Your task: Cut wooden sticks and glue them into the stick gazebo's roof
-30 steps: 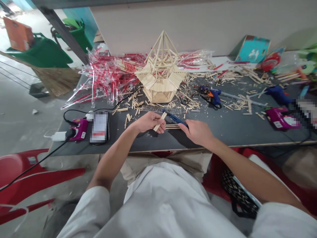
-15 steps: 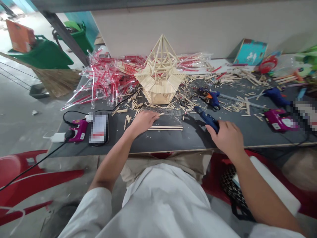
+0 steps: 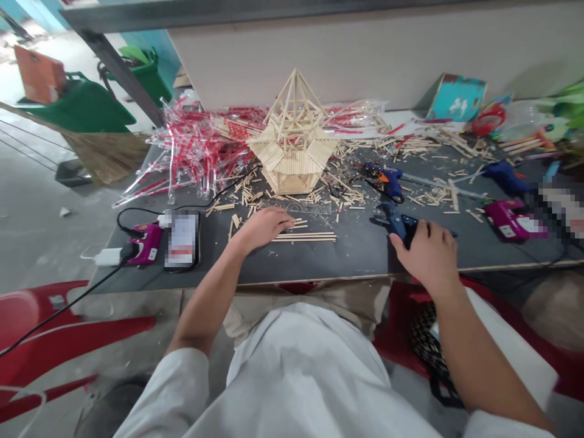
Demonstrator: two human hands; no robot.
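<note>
Short sticks (image 3: 300,223), seemingly cut, lie beside the fingers of the left hand (image 3: 265,227), longer sticks (image 3: 312,236), apparently uncut, on their near side; the right hand (image 3: 429,254) partly covers pliers (image 3: 400,224), both hands' grips unclear; beyond, the stick model (image 3: 296,162) is panelled below, bare-framed above.

A pale wall (image 3: 365,67) backs the dark table (image 3: 360,252) near a red chair (image 3: 27,313)

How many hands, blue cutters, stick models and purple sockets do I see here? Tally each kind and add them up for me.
Left hand and right hand: 2
Cutter: 1
Stick model: 1
Purple sockets: 2
Total: 6
</note>
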